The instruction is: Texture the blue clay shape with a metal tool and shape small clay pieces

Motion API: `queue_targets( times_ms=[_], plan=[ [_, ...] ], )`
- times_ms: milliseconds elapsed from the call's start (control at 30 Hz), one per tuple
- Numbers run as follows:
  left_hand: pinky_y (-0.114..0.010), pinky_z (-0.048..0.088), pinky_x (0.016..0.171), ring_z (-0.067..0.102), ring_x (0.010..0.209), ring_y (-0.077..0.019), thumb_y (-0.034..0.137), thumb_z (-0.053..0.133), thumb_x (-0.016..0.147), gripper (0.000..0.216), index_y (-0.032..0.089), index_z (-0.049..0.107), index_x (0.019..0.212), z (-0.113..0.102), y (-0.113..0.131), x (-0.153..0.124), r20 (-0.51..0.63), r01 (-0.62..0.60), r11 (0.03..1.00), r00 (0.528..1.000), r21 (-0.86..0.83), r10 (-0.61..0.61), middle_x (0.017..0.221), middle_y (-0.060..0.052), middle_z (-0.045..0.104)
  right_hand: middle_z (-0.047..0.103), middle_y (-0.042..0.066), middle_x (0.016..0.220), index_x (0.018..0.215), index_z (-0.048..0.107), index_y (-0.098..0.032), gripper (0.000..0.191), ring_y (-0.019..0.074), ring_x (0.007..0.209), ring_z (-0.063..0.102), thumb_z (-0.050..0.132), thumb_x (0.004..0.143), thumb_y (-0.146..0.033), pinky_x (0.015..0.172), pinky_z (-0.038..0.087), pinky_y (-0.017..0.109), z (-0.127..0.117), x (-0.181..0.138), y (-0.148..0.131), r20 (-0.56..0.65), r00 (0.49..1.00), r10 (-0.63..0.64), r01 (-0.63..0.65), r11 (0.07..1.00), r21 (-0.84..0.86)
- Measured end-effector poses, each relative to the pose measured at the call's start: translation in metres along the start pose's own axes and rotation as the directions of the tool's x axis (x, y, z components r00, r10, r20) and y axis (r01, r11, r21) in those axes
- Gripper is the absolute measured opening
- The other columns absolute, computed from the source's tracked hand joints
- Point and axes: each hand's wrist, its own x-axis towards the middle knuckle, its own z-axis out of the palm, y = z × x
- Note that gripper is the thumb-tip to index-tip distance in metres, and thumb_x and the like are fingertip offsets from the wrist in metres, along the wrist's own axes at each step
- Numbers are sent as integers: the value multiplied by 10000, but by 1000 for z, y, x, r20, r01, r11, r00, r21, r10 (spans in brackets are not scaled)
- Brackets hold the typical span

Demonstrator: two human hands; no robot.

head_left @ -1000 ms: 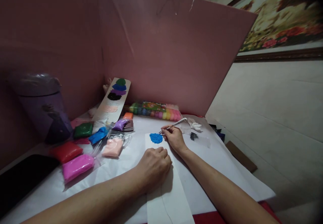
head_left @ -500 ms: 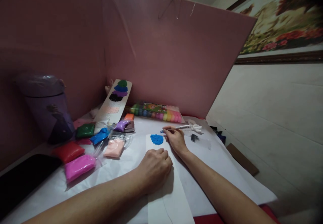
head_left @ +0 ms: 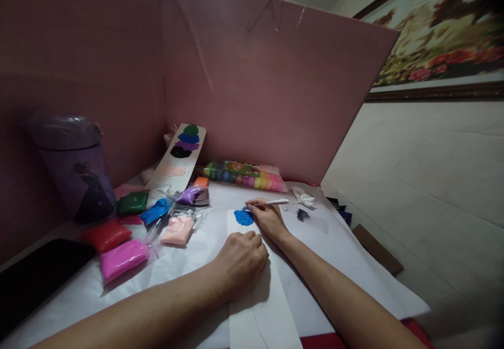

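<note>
A long white card [head_left: 271, 307] lies lengthwise in front of me, with a thin curved line drawn down it. At its far end a rough-textured patch of blue clay [head_left: 243, 218] is spread. My right hand [head_left: 268, 219] pinches a slim pen-like tool [head_left: 277, 202] with a white handle. Its thin tip is at the far right edge of the blue patch; whether it touches cannot be seen. My left hand [head_left: 244, 260] rests curled into a fist on the card, just nearer than the patch. Its fingertips are hidden, so anything inside does not show.
Bagged clay lies at left, including pink [head_left: 125, 260], red [head_left: 106, 235], peach [head_left: 178, 230] and blue [head_left: 155, 211]. A card with coloured patches [head_left: 191, 165] leans behind. There is a multicoloured clay pack [head_left: 244, 175], a purple tumbler [head_left: 74, 176] and a black smear [head_left: 303, 215].
My right hand has shifted left with the tool, bringing the tip from beyond the blue patch's right side to its far edge. My left hand stays put.
</note>
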Motion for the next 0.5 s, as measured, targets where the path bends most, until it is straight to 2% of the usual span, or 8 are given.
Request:
queue_targets(
  times_ms=[133, 300, 500],
  plan=[
    [-339, 479, 643, 576, 748, -210, 167, 427, 870, 175, 144, 574, 778, -2, 0, 0, -2, 0, 1000, 1000, 1, 0, 808, -77, 612, 708, 59, 773, 763, 728, -164, 178, 189, 739, 630, 661, 680, -307, 698, 494, 309, -1, 0, -4, -27, 999, -28, 27, 999, -29],
    [-340, 482, 652, 580, 755, -211, 174, 434, 869, 173, 142, 578, 778, -4, 0, 1, -1, 3, 1000, 1000, 0, -3, 798, -82, 612, 720, 68, 766, 780, 732, -161, 208, 202, 716, 645, 652, 681, -325, 672, 509, 320, 0, -1, -6, -3, 1000, -23, 23, 999, -43],
    [-332, 481, 652, 575, 751, -204, 165, 436, 861, 169, 139, 576, 770, 1, -1, 1, -14, -5, 1000, 1000, 8, 5, 802, -86, 611, 717, 63, 719, 729, 725, -167, 173, 208, 703, 648, 656, 670, -315, 676, 516, 327, -1, -1, -10, -40, 999, -29, 25, 997, -75]
  ],
)
